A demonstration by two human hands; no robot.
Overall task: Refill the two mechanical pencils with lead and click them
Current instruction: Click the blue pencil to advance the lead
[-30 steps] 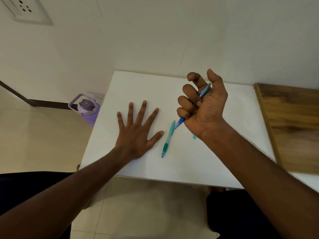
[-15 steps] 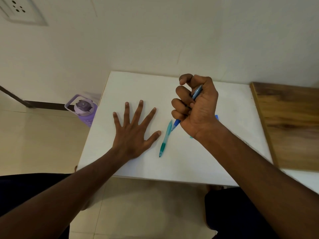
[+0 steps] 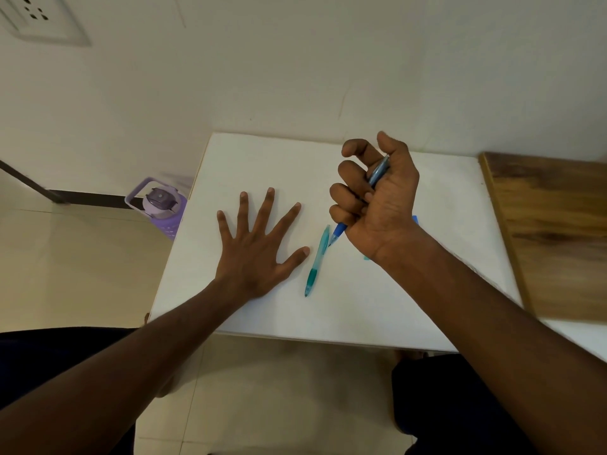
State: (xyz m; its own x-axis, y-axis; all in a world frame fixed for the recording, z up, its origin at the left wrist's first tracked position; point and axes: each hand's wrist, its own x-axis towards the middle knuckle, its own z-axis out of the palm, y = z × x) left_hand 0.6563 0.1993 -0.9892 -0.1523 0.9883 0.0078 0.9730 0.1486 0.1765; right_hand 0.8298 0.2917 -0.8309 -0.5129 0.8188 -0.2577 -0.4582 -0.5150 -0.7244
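Two pencils in play: right hand [image 3: 381, 205] fisted round the blue mechanical pencil [image 3: 340, 232] at frame centre, thumb lifted, apparently mid-clicking; left hand [image 3: 256, 247] lay spread flat beside the teal mechanical pencil [image 3: 318, 260], seemingly next.

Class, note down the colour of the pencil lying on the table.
Teal pencil, with a darker teal grip; seen in the head view.
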